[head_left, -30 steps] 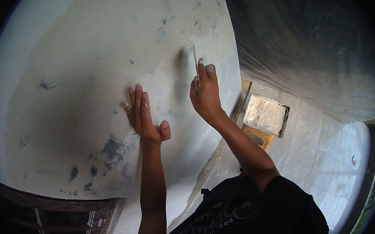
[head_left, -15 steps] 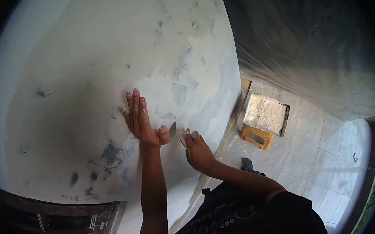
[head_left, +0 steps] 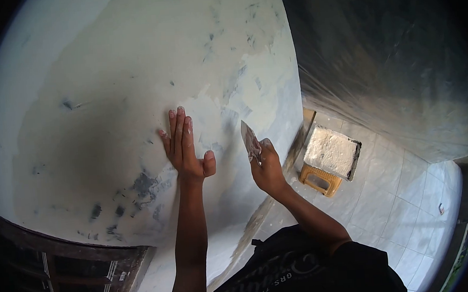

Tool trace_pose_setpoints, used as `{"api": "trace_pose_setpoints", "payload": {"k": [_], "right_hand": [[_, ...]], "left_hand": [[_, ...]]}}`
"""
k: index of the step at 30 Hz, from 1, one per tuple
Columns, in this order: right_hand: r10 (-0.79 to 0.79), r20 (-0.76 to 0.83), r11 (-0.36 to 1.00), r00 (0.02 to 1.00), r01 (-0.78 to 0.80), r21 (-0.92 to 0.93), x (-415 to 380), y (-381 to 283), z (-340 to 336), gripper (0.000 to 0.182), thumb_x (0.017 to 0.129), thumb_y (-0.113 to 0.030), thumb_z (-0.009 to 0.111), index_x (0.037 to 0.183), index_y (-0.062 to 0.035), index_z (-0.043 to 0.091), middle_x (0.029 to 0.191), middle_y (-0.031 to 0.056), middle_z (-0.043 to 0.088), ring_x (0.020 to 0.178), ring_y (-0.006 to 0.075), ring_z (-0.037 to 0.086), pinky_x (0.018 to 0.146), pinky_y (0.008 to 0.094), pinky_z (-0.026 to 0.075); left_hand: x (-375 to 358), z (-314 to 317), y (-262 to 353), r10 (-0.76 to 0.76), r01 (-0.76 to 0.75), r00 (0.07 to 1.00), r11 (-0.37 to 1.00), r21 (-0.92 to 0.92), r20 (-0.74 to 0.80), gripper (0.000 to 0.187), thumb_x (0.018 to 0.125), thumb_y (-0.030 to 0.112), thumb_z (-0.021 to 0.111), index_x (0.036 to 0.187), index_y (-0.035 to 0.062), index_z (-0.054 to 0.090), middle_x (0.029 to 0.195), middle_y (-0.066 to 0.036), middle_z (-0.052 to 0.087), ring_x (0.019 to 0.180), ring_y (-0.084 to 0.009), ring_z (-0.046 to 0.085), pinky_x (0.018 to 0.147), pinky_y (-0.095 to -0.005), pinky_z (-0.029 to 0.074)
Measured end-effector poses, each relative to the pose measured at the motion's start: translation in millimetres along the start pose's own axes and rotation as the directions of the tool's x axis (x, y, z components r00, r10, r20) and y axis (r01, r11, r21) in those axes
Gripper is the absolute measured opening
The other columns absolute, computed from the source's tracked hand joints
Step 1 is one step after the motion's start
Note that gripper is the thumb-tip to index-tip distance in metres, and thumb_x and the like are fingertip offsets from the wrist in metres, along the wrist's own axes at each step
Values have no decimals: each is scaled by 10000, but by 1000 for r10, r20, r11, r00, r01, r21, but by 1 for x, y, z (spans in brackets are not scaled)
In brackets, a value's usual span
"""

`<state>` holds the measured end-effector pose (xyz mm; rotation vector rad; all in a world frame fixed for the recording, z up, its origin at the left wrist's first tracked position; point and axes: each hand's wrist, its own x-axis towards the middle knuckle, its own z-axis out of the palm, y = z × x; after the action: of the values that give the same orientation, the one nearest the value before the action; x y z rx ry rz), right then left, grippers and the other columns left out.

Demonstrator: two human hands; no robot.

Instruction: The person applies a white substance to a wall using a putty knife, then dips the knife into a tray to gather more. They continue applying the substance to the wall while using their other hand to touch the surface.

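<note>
My left hand [head_left: 186, 149] lies flat on the pale wall [head_left: 125, 61], fingers stretched out, with whitish smears on the fingertips. To its right, my right hand [head_left: 267, 168] is closed round a putty knife [head_left: 250, 142] whose pointed blade aims up and left. The blade appears apart from the wall, though the gap is hard to judge. Dark grey patches and lighter smeared areas mark the wall around both hands. A tray of whitish paste [head_left: 331, 151] stands on a yellow stool [head_left: 321, 180] at the right.
A dark wooden window frame [head_left: 63, 266] is at the lower left. Translucent sheeting [head_left: 385, 65] hangs at the upper right. Light tiles [head_left: 382, 211] cover the floor, with a small object [head_left: 441, 208] lying on them. A ledge [head_left: 253, 226] runs along the wall's foot.
My right hand has moved right and slightly up with the putty knife, which has turned more upright. My left hand stays flat on the wall, while the view has shifted slightly.
</note>
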<state>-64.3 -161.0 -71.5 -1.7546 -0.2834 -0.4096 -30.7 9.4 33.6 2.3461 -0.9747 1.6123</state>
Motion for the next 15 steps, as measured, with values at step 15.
{"api": "trace_pose_setpoints", "payload": {"k": [15], "right_hand": [[285, 74, 806, 956, -281, 522, 19, 53, -87, 159, 856, -23, 565, 1008, 20, 590, 824, 55, 639, 692, 93, 562, 585, 254, 449]], "left_hand": [[-8, 31, 66, -266, 269, 960, 963, -27, 93, 614, 913, 365, 361, 1347, -66, 422, 1381, -256, 460, 1345, -393, 376, 1146, -509, 97]]}}
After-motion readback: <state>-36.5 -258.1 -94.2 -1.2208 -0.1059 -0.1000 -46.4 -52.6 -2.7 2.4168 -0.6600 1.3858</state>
